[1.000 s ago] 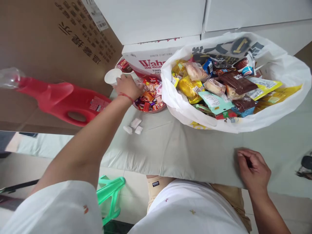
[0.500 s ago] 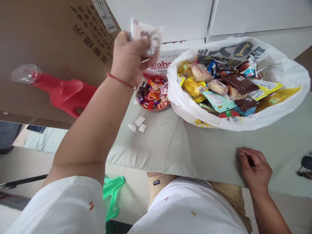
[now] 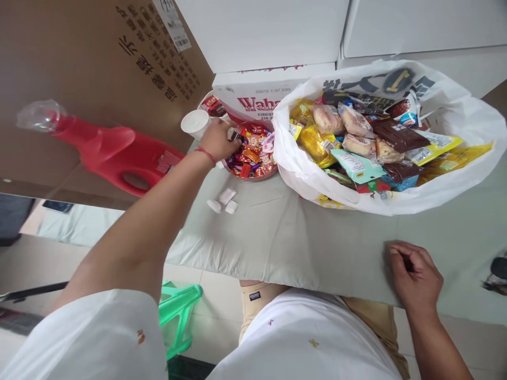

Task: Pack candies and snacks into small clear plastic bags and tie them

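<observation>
My left hand (image 3: pixel 217 140) reaches into the left side of a round red bowl (image 3: pixel 259 177) heaped with small wrapped candies (image 3: pixel 253 150). Its fingers close around a dark wrapped candy (image 3: pixel 236 136), mostly covered by the hand. My right hand (image 3: pixel 415 274) rests on the table near its front edge, fingers curled in, with nothing seen in them. To the right of the bowl stands a white plastic bag (image 3: pixel 380 203), wide at the mouth and full of packaged snacks. On top of these lies a clear-wrapped pastry (image 3: pixel 355 121).
A white cup (image 3: pixel 196 123) stands behind my left hand. Several small white pieces (image 3: pixel 227 196) lie before the bowl. At left are a red bottle (image 3: pixel 114 145) and a large cardboard box (image 3: pixel 79 58). White boxes (image 3: pixel 261 31) line the back.
My left hand has let go of the wrapped pastry, which now lies in the bag. It has come down to the candy bowl. My right hand has stayed put.
</observation>
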A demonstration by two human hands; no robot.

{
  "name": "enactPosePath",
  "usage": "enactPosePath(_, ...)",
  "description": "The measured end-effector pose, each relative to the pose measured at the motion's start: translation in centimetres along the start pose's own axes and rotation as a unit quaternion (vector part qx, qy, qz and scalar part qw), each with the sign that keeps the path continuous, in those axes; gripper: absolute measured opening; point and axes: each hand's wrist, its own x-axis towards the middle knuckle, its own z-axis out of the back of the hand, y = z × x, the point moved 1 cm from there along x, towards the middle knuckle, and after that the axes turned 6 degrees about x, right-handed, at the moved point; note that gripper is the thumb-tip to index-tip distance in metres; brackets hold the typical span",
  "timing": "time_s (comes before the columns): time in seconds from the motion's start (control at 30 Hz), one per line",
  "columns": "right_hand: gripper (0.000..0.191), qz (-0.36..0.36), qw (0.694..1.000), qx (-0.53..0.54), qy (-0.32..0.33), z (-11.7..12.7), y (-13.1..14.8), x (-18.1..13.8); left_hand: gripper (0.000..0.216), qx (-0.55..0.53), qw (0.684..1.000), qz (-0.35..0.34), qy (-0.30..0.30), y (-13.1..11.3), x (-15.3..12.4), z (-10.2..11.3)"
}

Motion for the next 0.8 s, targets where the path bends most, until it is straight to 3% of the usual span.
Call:
enactPosePath(0.1,0.020,-0.003,1.000,0.000,0.005,0.0,0.1,0.0,0.052,0.076,0.988,-0.059,0.120,1.4,0.1,-1.8)
enactPosePath(0.17,0.021,-0.010,1.000,0.004,0.005,0.0,0.2,0.0,0.049,0.080,0.981,-0.073,0.161,2.1,0.5,-1.6)
enactPosePath(0.33,0.021,-0.020,1.000,0.010,0.002,0.0,0.2,0.1,0.077,0.111,0.957,-0.120,0.241,2.9,0.9,-0.6)
enactPosePath(0.5,0.021,-0.020,1.000,0.014,0.004,0.0,0.2,0.1,0.056,0.100,0.968,-0.110,0.200,2.7,0.2,0.2)
enactPosePath(0.57,0.022,-0.020,1.000,0.014,0.007,0.0,0.1,0.0,0.053,0.056,0.975,-0.100,0.192,2.5,-0.3,1.7)
enactPosePath(0.63,0.022,-0.017,1.000,0.012,0.008,0.0,0.1,0.1,0.047,-0.056,0.979,-0.099,0.172,1.5,-1.1,4.1)
enactPosePath(0.7,0.022,-0.016,1.000,0.011,0.005,0.0,0.1,0.1,0.044,-0.200,0.964,-0.119,0.128,-0.8,-2.1,6.9)
enactPosePath(0.8,0.021,-0.022,1.000,0.010,-0.002,-0.1,0.2,0.1,0.044,-0.343,0.923,-0.159,0.066,-6.5,-3.7,11.3)
